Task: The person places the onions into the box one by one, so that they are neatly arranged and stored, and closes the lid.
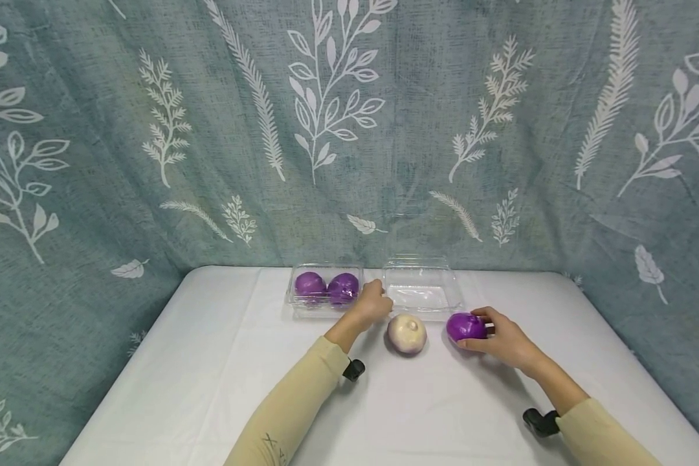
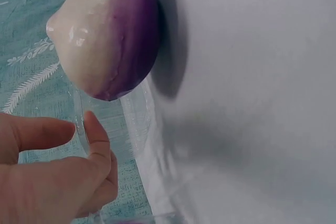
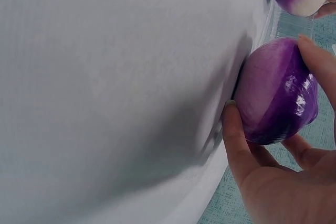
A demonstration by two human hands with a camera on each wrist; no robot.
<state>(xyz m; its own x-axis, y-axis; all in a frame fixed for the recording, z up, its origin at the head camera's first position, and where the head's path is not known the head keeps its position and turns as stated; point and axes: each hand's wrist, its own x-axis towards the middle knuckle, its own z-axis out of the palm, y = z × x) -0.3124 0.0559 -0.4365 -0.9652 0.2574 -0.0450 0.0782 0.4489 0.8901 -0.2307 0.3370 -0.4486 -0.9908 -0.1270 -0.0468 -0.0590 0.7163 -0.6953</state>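
A purple onion [image 1: 465, 327] stands at the right of the white table, and my right hand [image 1: 503, 336] grips it, thumb on one side and fingers on the other. In the right wrist view the onion's glossy skin shows pale and dark purple halves. My left hand [image 1: 373, 303] is at the near-left edge of a clear plastic container [image 1: 422, 298], its thumb and forefinger pinching the thin rim. Between the hands sits a cream-and-purple bulb [image 1: 408, 334], touched by neither; it looms large above the left fingers in the left wrist view.
Left of my left hand, a second clear container [image 1: 320, 313] holds two purple onions [image 1: 310, 285]. A green leaf-patterned curtain [image 1: 408, 129] hangs behind the white-covered table [image 1: 169, 382]. Small black devices are strapped to both wrists.
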